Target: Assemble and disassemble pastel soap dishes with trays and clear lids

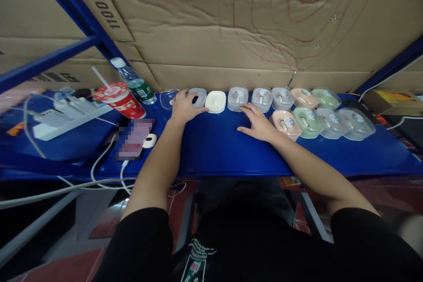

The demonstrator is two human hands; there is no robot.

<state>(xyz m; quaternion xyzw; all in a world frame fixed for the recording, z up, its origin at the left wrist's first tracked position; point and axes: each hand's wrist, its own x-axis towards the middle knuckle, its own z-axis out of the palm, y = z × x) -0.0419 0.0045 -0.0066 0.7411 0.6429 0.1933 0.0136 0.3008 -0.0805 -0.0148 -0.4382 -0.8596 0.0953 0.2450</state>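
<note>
My left hand (184,106) is spread at the left end of a row of small plastic boxes. Its fingers reach over the edges of a clear lid (166,100) and a grey plastic piece with a dark slot (199,98). Its thumb tip lies by a cream square dish (216,102); whether it touches is hard to tell. My right hand (258,124) rests open on the table, thumb apart, fingertips close to a grey lidded box (238,98) and a second grey lidded box (261,99). A pink lidded box (285,124) sits beside its wrist.
More lidded boxes, including a green box (309,122) and a clear grey box (357,124), stand right on the blue table (231,156). Leftward are a water bottle (137,83), a red cup with straw (120,100), a phone (136,139) and a power strip (71,121). Cardboard (198,22) walls the back.
</note>
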